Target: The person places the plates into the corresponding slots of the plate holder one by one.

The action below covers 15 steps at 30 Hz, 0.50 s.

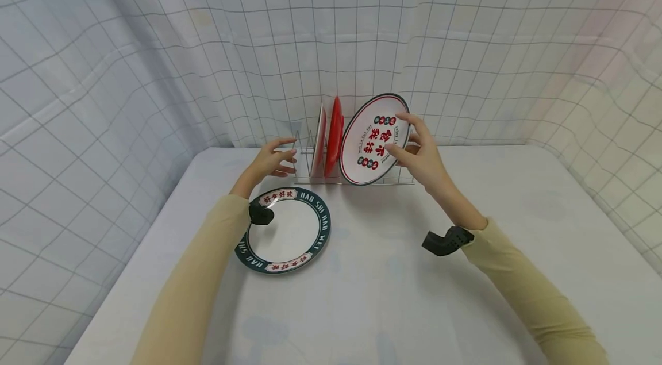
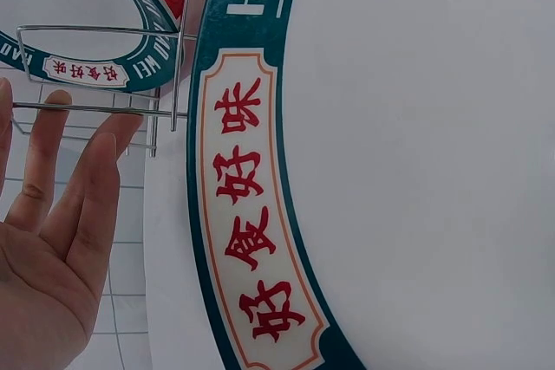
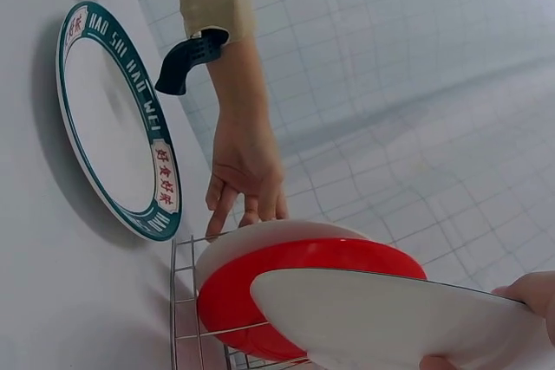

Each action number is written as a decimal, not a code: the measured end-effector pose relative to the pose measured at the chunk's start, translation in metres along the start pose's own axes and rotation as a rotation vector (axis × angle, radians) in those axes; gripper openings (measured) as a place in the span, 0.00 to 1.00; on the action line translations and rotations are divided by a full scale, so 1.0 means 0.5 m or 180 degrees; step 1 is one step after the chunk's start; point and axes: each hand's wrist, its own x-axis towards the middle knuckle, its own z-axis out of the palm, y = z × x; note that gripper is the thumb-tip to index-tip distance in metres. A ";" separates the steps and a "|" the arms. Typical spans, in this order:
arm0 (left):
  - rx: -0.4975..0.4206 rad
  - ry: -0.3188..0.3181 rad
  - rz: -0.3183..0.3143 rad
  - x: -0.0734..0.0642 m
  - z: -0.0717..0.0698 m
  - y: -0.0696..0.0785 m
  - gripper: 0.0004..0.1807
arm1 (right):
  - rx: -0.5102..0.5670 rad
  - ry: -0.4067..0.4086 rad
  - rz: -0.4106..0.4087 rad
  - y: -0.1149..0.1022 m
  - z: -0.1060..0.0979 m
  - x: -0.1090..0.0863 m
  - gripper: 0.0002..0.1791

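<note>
A white plate (image 1: 357, 149) with a dark rim and red characters stands tilted at the right part of a wire dish rack (image 1: 353, 183). My right hand (image 1: 426, 161) pinches its right edge, thumb on the printed face. Left of it a red plate (image 1: 334, 138) and a white plate (image 1: 319, 143) stand on edge in the rack; the left wrist view shows a green lettered rim on the white one. My left hand (image 1: 270, 161) is at the rack's left end, its loosely extended fingertips (image 2: 57, 100) at the wire.
A large plate (image 1: 284, 230) with a green lettered rim lies flat on the white table (image 1: 362, 296), below my left forearm and in front of the rack. White grid-patterned cloth (image 1: 362, 37) hangs behind and at both sides. Each wrist wears a black mount.
</note>
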 end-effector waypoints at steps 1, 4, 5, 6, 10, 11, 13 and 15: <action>0.0007 0.0005 -0.0001 0.000 0.000 0.000 0.30 | -0.0022 -0.0008 -0.0010 -0.001 0.002 0.001 0.36; 0.0029 0.0016 0.0008 0.001 0.001 0.000 0.29 | -0.0082 -0.0005 -0.0032 -0.005 0.009 0.004 0.36; 0.0039 0.0017 0.0011 0.001 0.001 -0.001 0.29 | -0.0124 -0.0002 -0.0039 -0.007 0.012 0.006 0.36; 0.0047 0.0017 0.0016 0.001 0.001 -0.001 0.29 | -0.0159 0.0006 -0.0044 -0.008 0.015 0.007 0.36; 0.0030 0.0013 0.0020 0.001 0.000 -0.001 0.29 | -0.0325 0.0022 -0.0046 -0.018 0.026 0.013 0.37; 0.0021 0.0011 0.0014 0.000 0.000 -0.001 0.29 | -0.0374 0.0023 -0.0040 -0.020 0.029 0.015 0.37; 0.0000 0.0010 0.0001 0.001 0.000 -0.001 0.29 | -0.0452 0.0020 -0.0045 -0.025 0.036 0.020 0.37; -0.0021 0.0015 -0.0008 0.003 -0.001 -0.003 0.29 | -0.0506 0.0011 -0.0063 -0.029 0.043 0.025 0.36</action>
